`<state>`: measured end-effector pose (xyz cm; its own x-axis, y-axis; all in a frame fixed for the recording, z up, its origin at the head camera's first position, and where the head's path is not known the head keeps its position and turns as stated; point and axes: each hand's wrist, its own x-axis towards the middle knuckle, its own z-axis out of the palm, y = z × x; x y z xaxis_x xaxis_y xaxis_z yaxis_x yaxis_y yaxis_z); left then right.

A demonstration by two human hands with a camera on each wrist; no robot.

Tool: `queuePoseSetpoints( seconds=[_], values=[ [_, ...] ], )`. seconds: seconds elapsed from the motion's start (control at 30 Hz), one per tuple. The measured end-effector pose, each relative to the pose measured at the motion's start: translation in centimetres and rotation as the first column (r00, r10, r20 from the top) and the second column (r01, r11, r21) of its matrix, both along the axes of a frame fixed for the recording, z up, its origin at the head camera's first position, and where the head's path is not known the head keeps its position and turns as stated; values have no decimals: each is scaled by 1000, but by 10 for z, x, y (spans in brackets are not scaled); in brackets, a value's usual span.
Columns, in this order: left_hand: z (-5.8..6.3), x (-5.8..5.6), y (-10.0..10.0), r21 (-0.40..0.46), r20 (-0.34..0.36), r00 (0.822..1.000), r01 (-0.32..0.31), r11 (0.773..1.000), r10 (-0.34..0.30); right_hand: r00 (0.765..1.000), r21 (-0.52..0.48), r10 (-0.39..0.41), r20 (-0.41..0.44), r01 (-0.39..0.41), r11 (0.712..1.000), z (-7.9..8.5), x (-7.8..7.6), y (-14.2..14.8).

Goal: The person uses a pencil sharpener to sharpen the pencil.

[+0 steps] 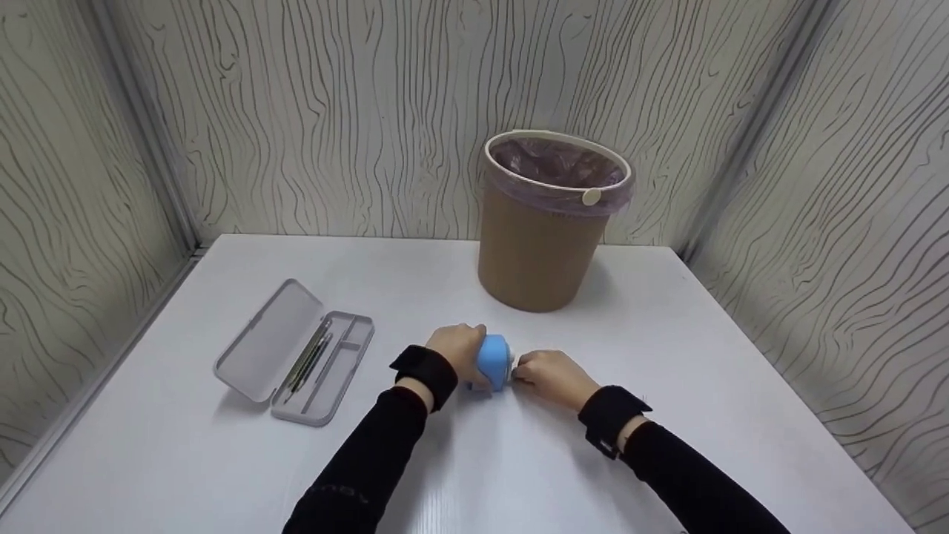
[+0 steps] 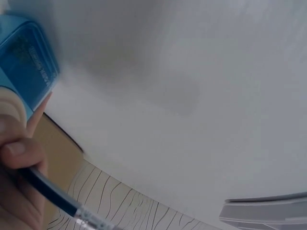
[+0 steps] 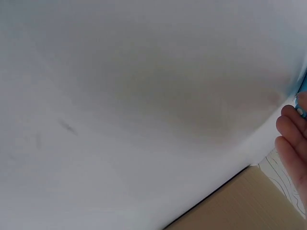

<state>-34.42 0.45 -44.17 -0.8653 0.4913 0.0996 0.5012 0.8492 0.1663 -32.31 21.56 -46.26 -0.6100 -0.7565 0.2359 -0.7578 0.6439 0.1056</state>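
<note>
A blue pencil sharpener (image 1: 492, 362) lies low over the white table, between my two hands in the head view. My left hand (image 1: 458, 350) grips its body from the left. In the left wrist view the sharpener's see-through blue bin (image 2: 32, 64) and cream ring (image 2: 10, 103) show, and a dark pencil (image 2: 53, 194) runs out from between my left fingers. At the other end, my right hand (image 1: 552, 378) pinches the small crank handle with curled fingers. The right wrist view catches only a small blue end piece (image 3: 301, 111) at those fingertips.
An open grey pencil case (image 1: 315, 411) with several pencils (image 1: 310, 360) inside lies at the left, its lid tipped back. Behind my hands stands a brown bin (image 1: 537, 252) with a purple bag (image 1: 560, 159). Wood-patterned walls (image 1: 341, 111) border the table (image 1: 519, 475).
</note>
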Motion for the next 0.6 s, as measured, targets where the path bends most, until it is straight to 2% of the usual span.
queuePoseSetpoints(
  seconds=[0.33,0.6],
  values=[
    [1,-3,2,-31,20,1000,-13,999,13,992,-38,89,-89,-92,995,3,10,7],
    [3,-2,1,-28,23,1000,-20,999,21,987,-24,131,-89,-133,991,11,14,10]
  ],
)
